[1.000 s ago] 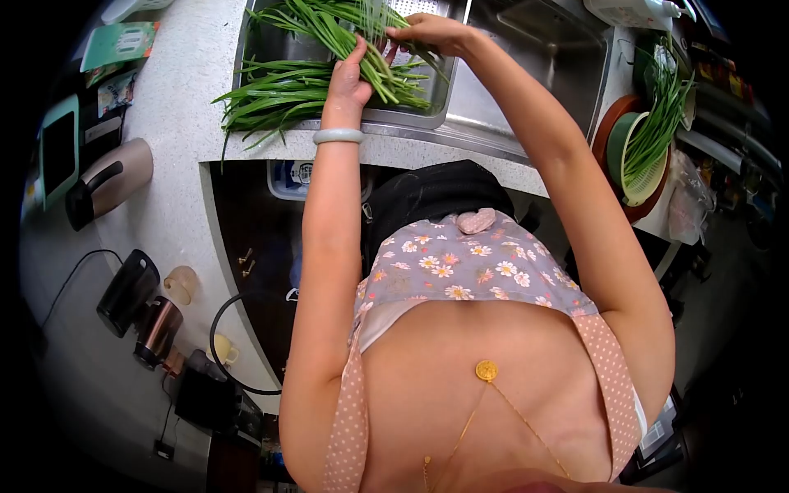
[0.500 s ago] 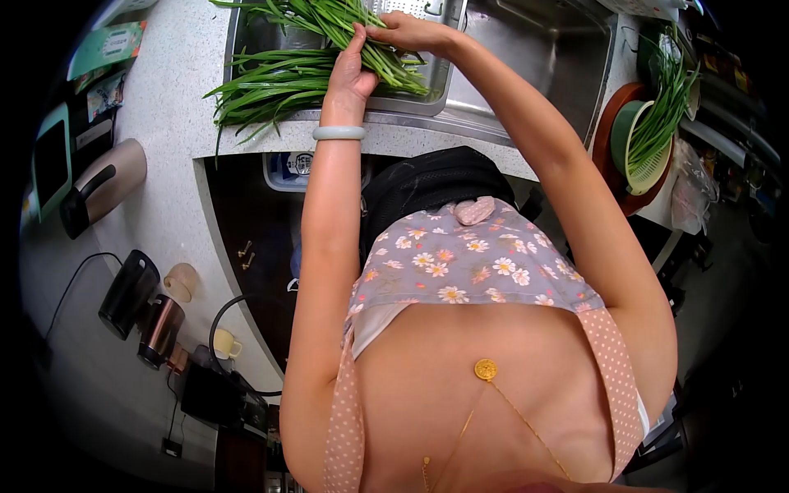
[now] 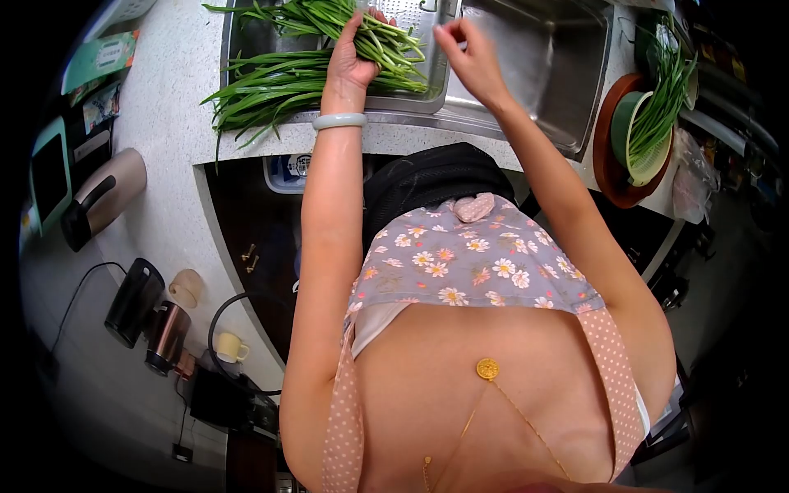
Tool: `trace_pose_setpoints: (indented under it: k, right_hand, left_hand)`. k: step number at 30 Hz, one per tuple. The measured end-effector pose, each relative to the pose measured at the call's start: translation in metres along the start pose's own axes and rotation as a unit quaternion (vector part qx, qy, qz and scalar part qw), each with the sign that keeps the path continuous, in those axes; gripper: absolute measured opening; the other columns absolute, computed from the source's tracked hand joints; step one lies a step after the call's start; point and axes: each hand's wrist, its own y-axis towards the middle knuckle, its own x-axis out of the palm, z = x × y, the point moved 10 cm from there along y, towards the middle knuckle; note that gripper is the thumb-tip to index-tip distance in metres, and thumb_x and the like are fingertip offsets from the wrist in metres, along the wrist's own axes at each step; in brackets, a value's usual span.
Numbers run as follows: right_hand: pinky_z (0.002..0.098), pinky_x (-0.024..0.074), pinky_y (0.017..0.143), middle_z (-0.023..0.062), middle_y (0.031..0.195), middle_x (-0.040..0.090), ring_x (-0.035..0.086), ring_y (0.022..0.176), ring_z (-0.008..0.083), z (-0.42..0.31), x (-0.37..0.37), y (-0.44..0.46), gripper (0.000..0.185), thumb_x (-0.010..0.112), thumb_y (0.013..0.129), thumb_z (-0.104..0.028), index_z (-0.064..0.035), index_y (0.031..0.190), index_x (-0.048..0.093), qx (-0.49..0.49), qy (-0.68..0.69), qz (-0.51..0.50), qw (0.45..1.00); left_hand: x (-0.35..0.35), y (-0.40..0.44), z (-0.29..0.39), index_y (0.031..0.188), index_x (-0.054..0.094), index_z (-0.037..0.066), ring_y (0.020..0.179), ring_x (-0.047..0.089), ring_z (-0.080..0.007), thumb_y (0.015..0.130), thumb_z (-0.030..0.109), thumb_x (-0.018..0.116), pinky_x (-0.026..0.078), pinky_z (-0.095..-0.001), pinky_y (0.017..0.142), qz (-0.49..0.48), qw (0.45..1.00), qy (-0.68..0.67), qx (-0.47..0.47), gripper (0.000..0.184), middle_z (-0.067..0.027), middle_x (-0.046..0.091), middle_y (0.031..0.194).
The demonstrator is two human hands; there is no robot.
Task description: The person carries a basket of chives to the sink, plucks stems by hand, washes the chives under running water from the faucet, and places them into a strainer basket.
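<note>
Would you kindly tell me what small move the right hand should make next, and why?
I would probably bring the right hand over to the upper bunch of green stalks, since the left hand holds it at the sink while the right hovers apart. Whether its fingertips hold anything is unclear.

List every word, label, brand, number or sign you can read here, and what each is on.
No text is legible.
Green pack: label marks too small to read.
Small packet beside it: too blurred to read.
Blue-and-white pack under the counter: dark marks, too small to read.
</note>
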Motion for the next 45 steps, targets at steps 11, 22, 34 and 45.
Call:
trace_pose_setpoints:
  k: [11,22,34,45]
  right_hand:
    - [0.0212,0.0418,0.061,0.0023,0.073,0.06,0.054,0.065,0.0082,0.016,-0.056,-0.044,0.03,0.047,0.093,-0.029,-0.0047,0.08,0.06,0.116,0.165,-0.134,0.97]
    - [0.0323,0.0456,0.072,0.0152,0.089,0.064,0.06,0.085,0.0241,-0.097,-0.295,-0.043,0.026,0.039,0.089,-0.013,0.0013,0.09,0.06,-0.166,0.242,0.358,0.886]
    - [0.0468,0.0468,0.067,0.0165,0.078,0.063,0.062,0.077,0.0357,-0.022,0.083,0.013,0.031,0.039,0.088,-0.031,-0.0075,0.085,0.059,-0.059,-0.368,-0.227,0.9]
    - [0.0362,0.0467,0.071,0.0197,0.092,0.062,0.061,0.085,0.0248,0.035,0.09,0.081,0.085,0.039,0.075,-0.077,0.0025,0.093,0.063,0.0,-0.152,-0.253,0.955]
  left_hand:
    - [0.023,0.002,-0.001,0.084,0.061,0.003,0.082,0.059,-0.0256,0.076,0.02,0.07,0.049,-0.0407,0.081,-0.066,0.996,-0.035,0.037,0.021,-0.0095,0.063,0.082]
    - [0.006,0.01,-0.009,0.089,0.059,0.004,0.08,0.058,-0.0211,0.083,0.016,0.064,0.049,-0.0394,0.082,-0.036,0.996,-0.055,0.057,0.015,-0.0069,0.06,0.084]
    - [0.008,-0.018,-0.022,0.106,0.054,0.001,0.093,0.055,-0.021,0.088,0.027,0.058,0.044,-0.0366,0.088,-0.059,0.995,-0.045,0.067,0.031,-0.009,0.059,0.1]
    - [0.028,-0.033,0.008,0.101,0.054,-0.001,0.08,0.056,-0.0131,0.084,0.009,0.063,0.046,-0.0251,0.07,0.006,0.941,0.198,0.275,0.022,-0.0052,0.059,0.091]
